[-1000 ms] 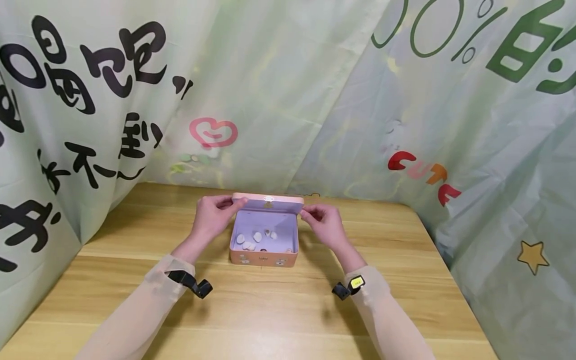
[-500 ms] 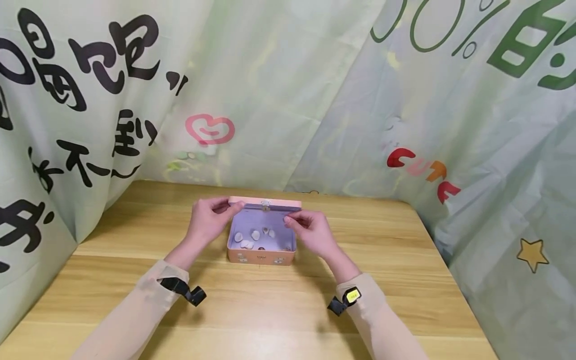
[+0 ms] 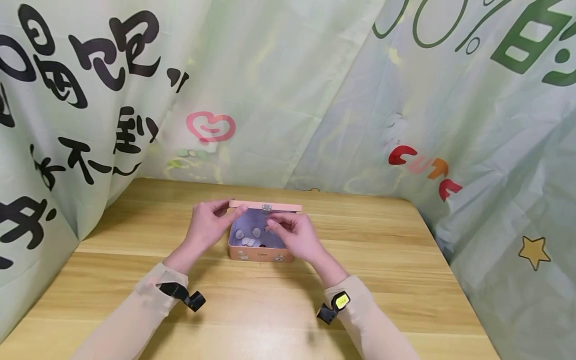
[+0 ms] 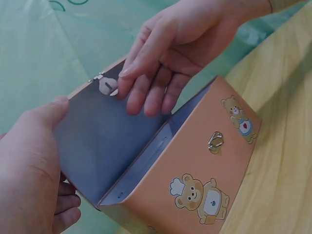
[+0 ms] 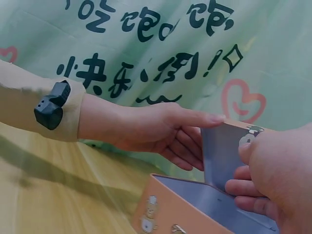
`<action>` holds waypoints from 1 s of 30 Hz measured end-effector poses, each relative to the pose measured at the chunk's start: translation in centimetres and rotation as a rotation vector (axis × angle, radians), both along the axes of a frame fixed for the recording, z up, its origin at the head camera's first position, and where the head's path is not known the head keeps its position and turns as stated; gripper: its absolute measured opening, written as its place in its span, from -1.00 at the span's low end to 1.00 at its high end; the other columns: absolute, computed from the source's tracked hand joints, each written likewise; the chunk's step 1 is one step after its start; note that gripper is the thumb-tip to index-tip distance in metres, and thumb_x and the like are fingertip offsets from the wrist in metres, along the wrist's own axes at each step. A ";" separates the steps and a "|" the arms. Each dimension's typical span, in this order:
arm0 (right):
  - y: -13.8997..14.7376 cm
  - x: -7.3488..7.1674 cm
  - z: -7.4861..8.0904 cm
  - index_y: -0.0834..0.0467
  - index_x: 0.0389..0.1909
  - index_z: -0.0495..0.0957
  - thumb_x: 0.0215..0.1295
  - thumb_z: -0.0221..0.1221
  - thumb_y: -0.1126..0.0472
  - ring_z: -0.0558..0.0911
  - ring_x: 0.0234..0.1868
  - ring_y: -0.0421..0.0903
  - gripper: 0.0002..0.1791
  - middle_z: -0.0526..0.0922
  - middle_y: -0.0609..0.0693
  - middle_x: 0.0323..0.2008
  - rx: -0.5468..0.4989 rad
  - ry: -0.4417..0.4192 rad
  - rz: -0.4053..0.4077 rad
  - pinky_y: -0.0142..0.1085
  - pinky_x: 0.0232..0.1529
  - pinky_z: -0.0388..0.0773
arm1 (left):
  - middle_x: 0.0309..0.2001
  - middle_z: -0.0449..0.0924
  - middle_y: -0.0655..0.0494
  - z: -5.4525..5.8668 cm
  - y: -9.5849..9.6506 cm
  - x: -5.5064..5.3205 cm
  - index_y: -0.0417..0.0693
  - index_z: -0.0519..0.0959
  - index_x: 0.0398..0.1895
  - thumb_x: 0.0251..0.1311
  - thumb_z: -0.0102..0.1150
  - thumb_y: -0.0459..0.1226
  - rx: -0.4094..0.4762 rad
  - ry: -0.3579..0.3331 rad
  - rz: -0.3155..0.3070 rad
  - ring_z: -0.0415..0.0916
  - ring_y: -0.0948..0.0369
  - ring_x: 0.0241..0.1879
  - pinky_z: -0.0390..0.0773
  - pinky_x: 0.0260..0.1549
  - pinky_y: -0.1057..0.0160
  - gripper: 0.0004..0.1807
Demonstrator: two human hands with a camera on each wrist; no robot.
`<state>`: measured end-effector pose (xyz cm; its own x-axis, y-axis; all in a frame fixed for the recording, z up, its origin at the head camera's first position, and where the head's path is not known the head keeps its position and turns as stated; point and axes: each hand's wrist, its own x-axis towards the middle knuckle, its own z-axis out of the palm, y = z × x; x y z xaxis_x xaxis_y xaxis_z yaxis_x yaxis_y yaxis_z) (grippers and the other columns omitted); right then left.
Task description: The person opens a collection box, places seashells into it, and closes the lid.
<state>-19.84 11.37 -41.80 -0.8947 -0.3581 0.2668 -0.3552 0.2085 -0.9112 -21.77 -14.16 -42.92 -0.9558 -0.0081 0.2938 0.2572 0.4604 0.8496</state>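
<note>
An orange-pink tin box (image 3: 258, 254) with a lavender inside and bears printed on its front stands on the table, its hinged lid (image 4: 102, 131) partly raised. My left hand (image 3: 207, 222) holds the lid's left edge, thumb on the rim and the other fingers behind. My right hand (image 3: 297, 235) hovers over the box opening with loosely bent fingers. Its thumb and index fingertips are right at the metal latch (image 4: 106, 86) on the lid's front rim. Several pale, shell-like pieces (image 3: 248, 242) lie inside the box, partly hidden by the right hand.
Under the box is a wood-grain table (image 3: 256, 310). A pale green curtain (image 3: 270, 100) with lettering hangs behind and at both sides. Each wrist wears a small black camera (image 3: 195, 301). A metal loop (image 4: 215, 142) sits on the box front.
The right hand has moved left from the lid's right edge to the latch at its middle. The lid has tilted somewhat further forward, with the left hand still holding its left edge.
</note>
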 end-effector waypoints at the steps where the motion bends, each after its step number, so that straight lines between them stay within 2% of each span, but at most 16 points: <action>1: -0.1 0.2 0.0 0.37 0.10 0.72 0.52 0.26 0.36 0.80 -0.12 0.14 -0.75 0.81 0.22 -0.19 -0.003 0.000 -0.005 -0.07 0.00 0.70 | 0.13 0.68 -0.29 0.0 0.1 0.1 -0.31 0.70 0.20 0.17 0.45 0.30 -0.003 -0.003 -0.003 0.68 -0.12 0.11 0.65 0.07 -0.04 -0.12; 5: -0.4 0.7 -0.2 0.40 0.05 0.72 0.52 0.24 0.37 0.81 -0.19 0.02 -0.78 0.80 0.28 -0.15 -0.035 -0.007 -0.005 -0.10 -0.03 0.71 | 0.18 0.64 -0.32 0.0 0.2 0.5 -0.33 0.67 0.23 0.16 0.45 0.31 -0.001 -0.020 -0.023 0.66 -0.13 0.15 0.63 0.09 -0.02 -0.09; 9: -0.6 1.1 -0.3 0.50 -0.02 0.70 0.52 0.23 0.41 0.80 -0.23 0.24 -0.79 0.78 0.33 -0.19 -0.105 -0.026 0.019 0.05 -0.07 0.70 | 0.22 0.61 -0.32 -0.1 0.2 1.0 -0.35 0.63 0.27 0.16 0.44 0.32 -0.029 -0.025 -0.029 0.64 -0.16 0.17 0.63 0.10 -0.03 -0.04; 13: -0.7 1.5 -0.5 0.52 -0.08 0.71 0.51 0.23 0.43 0.77 -0.26 0.36 -0.82 0.76 0.34 -0.28 -0.150 -0.072 0.021 0.05 -0.16 0.72 | 0.25 0.59 -0.31 -0.2 0.3 1.5 -0.32 0.62 0.31 0.15 0.41 0.36 -0.068 -0.034 -0.031 0.63 -0.17 0.17 0.63 0.08 -0.05 0.00; 16: -0.7 1.8 -0.6 0.50 -0.10 0.71 0.50 0.23 0.44 0.78 -0.30 0.29 -0.83 0.76 0.36 -0.29 -0.145 -0.098 0.025 -0.01 -0.21 0.74 | 0.25 0.57 -0.31 -0.3 0.3 1.8 -0.30 0.61 0.32 0.13 0.40 0.38 -0.078 -0.039 -0.039 0.62 -0.18 0.17 0.63 0.08 -0.06 0.01; 22: -0.8 2.6 -1.1 0.46 -0.15 0.73 0.49 0.24 0.44 0.79 -0.32 0.27 -0.86 0.75 0.34 -0.32 -0.142 -0.118 0.049 0.07 -0.23 0.73 | 0.25 0.56 -0.28 -0.6 0.4 2.8 -0.28 0.59 0.35 0.09 0.43 0.38 -0.095 -0.013 -0.042 0.61 -0.16 0.18 0.62 0.08 -0.09 0.04; 28: -0.7 3.4 -2.1 0.53 -0.12 0.70 0.50 0.23 0.43 0.79 -0.32 0.22 -0.82 0.76 0.33 -0.31 -0.124 -0.129 0.088 -0.06 -0.23 0.75 | 0.22 0.60 -0.23 -1.2 0.4 3.6 -0.26 0.56 0.37 0.03 0.48 0.38 -0.108 0.012 -0.041 0.57 -0.10 0.23 0.60 0.12 -0.10 0.07; 30: -0.6 3.6 -2.3 0.51 -0.13 0.70 0.50 0.23 0.43 0.79 -0.31 0.23 -0.83 0.76 0.33 -0.30 -0.110 -0.123 0.089 -0.09 -0.23 0.75 | 0.20 0.61 -0.24 -1.4 0.4 3.8 -0.25 0.57 0.37 0.02 0.49 0.38 -0.118 0.019 -0.040 0.57 -0.11 0.22 0.65 0.05 -0.07 0.07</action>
<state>-16.23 10.74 -44.14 -0.8891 -0.4122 0.1990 -0.2521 0.0780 -0.9646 -18.02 -13.77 -44.37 -0.9490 0.0660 0.3082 0.2928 0.5461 0.7849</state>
